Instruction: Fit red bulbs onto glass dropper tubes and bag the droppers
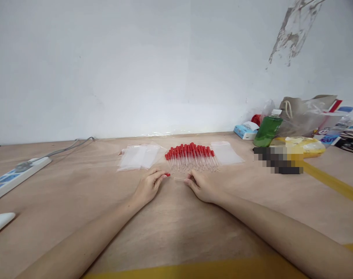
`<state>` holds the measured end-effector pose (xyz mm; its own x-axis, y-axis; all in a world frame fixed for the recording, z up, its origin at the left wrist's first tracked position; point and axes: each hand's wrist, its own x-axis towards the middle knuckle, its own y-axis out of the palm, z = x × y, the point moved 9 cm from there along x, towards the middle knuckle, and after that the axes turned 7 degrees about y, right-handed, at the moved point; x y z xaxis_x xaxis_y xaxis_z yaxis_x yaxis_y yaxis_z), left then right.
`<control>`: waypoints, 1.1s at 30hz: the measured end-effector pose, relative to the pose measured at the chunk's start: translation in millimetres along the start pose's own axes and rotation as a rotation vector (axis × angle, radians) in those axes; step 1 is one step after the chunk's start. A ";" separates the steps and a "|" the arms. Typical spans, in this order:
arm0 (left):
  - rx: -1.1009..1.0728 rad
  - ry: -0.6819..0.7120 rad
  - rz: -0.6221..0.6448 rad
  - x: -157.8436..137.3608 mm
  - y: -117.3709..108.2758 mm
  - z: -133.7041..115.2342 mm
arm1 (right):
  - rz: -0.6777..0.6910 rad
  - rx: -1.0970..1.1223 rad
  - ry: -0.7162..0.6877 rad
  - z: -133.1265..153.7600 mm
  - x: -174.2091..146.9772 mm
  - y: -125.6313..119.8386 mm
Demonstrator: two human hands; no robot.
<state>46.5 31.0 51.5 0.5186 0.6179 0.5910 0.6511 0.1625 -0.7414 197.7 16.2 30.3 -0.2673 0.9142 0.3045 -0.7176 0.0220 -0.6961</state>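
Note:
My left hand [149, 185] is closed on a red rubber bulb [167, 175], which pokes out past the thumb and finger. Facing it across a small gap, my right hand [202, 186] pinches a clear dropper tube [179, 178] that points left toward the bulb. Bulb and tube are apart. Just beyond both hands lies a fan of droppers [191, 153], their red bulbs toward the wall and clear tips toward me. Clear plastic bags [138, 157] lie left of the fan, and another stack of bags [226, 152] lies to its right.
At left are a white power strip [22, 176] with a grey cable and a white rounded object [1, 223]. To the right stand a green bottle [268, 128], a tissue box [245, 131] and several bags. Yellow tape [194, 270] crosses the table's near side. A white wall rises behind.

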 end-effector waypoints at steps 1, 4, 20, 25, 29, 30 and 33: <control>-0.011 -0.001 0.002 0.0 1.0 -0.1 | -0.003 0.041 0.009 -1.3 0.9 0.9; -0.035 -0.005 0.020 0.5 4.3 -2.2 | -0.009 0.092 0.018 -2.9 3.8 4.8; -0.201 -0.050 0.171 -2.3 17.7 -8.8 | 0.043 0.117 0.035 -7.0 8.3 12.7; -0.225 -0.049 0.230 -2.6 20.3 -13.6 | 0.067 0.115 0.023 -2.0 6.6 8.2; -0.218 -0.021 0.258 -4.5 24.1 -14.4 | 0.069 -0.004 0.041 3.9 5.5 0.6; -0.213 -0.011 0.264 -4.9 24.9 -14.8 | 0.071 -0.043 0.039 5.8 5.2 -0.7; -0.196 0.017 0.269 -5.4 25.4 -16.9 | 0.069 -0.148 0.009 11.4 3.8 -2.0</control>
<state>69.6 18.8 34.8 0.6946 0.6054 0.3886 0.5827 -0.1567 -0.7974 190.8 15.0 40.3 -0.3063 0.9193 0.2469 -0.5948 0.0177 -0.8037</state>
